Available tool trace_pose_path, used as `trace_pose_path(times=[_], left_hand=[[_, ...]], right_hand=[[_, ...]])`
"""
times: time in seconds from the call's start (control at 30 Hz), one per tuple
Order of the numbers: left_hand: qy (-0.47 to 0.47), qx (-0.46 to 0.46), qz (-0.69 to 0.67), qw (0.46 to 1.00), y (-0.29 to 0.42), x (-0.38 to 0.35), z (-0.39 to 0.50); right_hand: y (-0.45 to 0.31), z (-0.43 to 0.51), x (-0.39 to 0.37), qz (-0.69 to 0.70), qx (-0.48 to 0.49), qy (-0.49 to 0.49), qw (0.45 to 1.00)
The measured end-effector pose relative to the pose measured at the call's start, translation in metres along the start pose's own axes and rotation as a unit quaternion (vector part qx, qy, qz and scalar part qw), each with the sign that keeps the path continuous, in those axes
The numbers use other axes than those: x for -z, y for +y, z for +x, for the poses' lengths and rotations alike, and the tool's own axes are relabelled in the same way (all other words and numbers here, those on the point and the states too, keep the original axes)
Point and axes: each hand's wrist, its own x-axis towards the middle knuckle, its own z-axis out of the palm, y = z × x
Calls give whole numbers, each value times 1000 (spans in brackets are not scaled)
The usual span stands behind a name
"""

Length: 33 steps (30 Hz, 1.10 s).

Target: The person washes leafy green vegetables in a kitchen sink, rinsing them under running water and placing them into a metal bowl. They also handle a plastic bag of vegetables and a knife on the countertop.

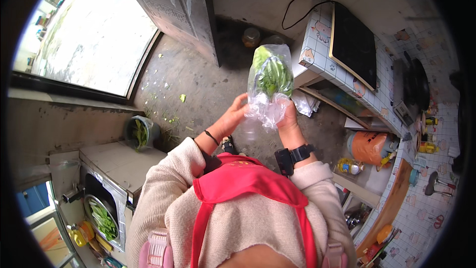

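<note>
Out in front of me I hold a clear plastic bag [264,111] with green leafy vegetables [274,72] inside. The leaves fill its far part, and the crumpled near end lies between my hands. My right hand [287,113] grips the bunched plastic on the right. On the left side, my left hand [238,109] is against the bag's edge; its fingertips are partly hidden behind the plastic, which they seem to pinch. A dark band circles my left wrist, and a black device is strapped to my right one.
An induction cooktop [354,46] rests on the tiled-pattern counter [316,44] at right, with an orange-wrapped gas cylinder [370,147] below. A bucket with greens [141,132] stands left. More leaves fill a basin [102,217] in the sink. Scraps litter the floor [197,70] by the open doorway.
</note>
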Motion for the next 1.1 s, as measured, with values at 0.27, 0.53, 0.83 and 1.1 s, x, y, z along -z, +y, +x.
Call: trace_pose_path(times=[0.27,0.53,0.83,1.1], left_hand=[[145,-163,125,968,72,36,26],[-7,-155,-164,974,91,-30,49],[33,-28,-304,952,110,-57,58],[95,-92,-317,939,101,-68,108]], right_hand=[[-25,12,-37,-298,203,123,925],[10,33,-87,-724,277,17,631],[-167,43,-61,-466,292,-12,835],[-107,30,23,-386,55,-192,900]])
